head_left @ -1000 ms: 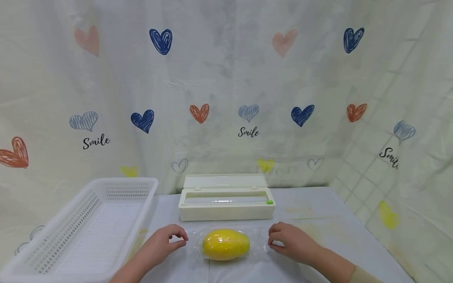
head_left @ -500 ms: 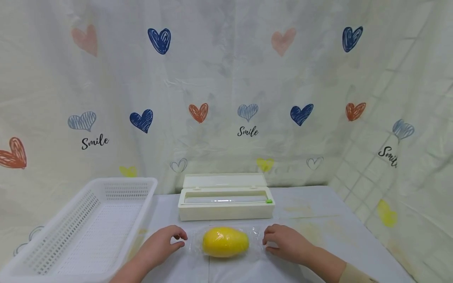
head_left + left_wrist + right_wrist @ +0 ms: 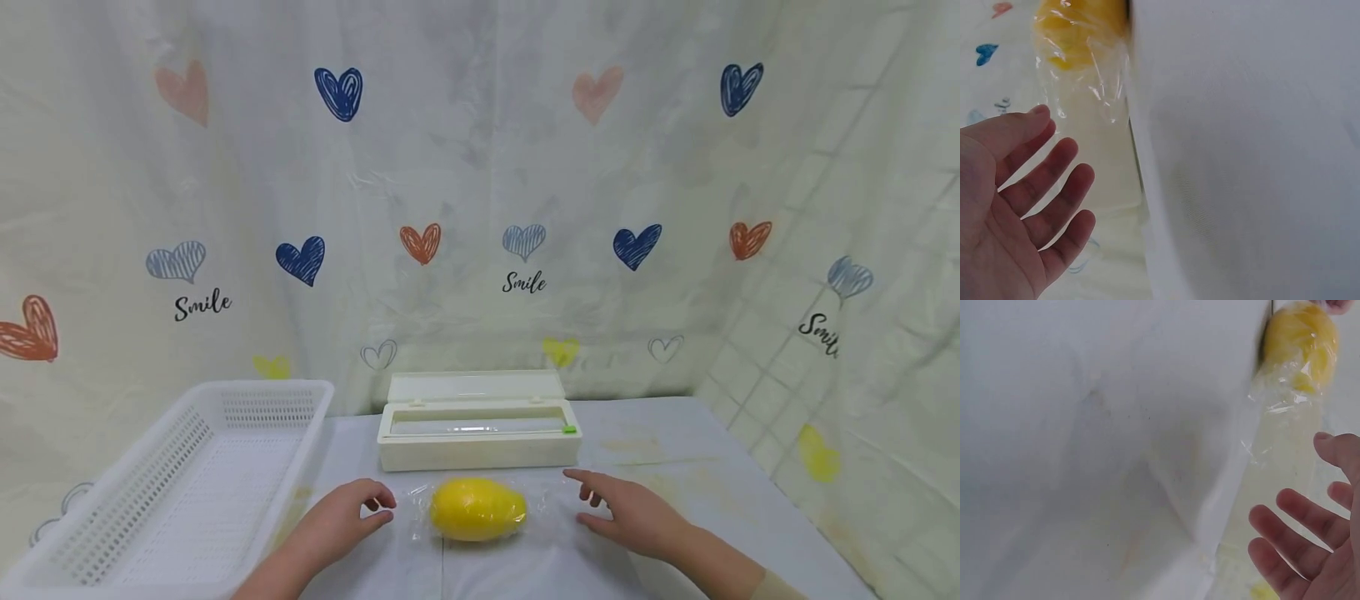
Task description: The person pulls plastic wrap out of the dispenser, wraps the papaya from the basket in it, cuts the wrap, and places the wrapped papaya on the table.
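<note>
A smooth yellow oval fruit (image 3: 478, 509), its kind not certain, lies in the head view wrapped in clear plastic film (image 3: 549, 502). Loose film ends stick out to either side of it. My left hand (image 3: 347, 518) is left of the film's left end, fingers loosely bent, holding nothing. On the other side is my right hand (image 3: 632, 513), its index finger stretched towards the fruit and nothing in its grasp. Both wrist views show spread, relaxed fingers apart from the wrapped fruit (image 3: 1079, 28). Just behind the fruit stands a white film dispenser box (image 3: 480, 454), lid up, with a film roll inside.
A white perforated plastic basket (image 3: 296, 492) stands at the left. White cloth (image 3: 645, 442) covers the table, whose right edge slants away. Behind hangs a curtain (image 3: 450, 167) printed with hearts and "Smile".
My right hand moved in towards the film's right end, then back out, with the index finger now straightened. The fruit has shifted slightly towards the box. My left hand has barely moved.
</note>
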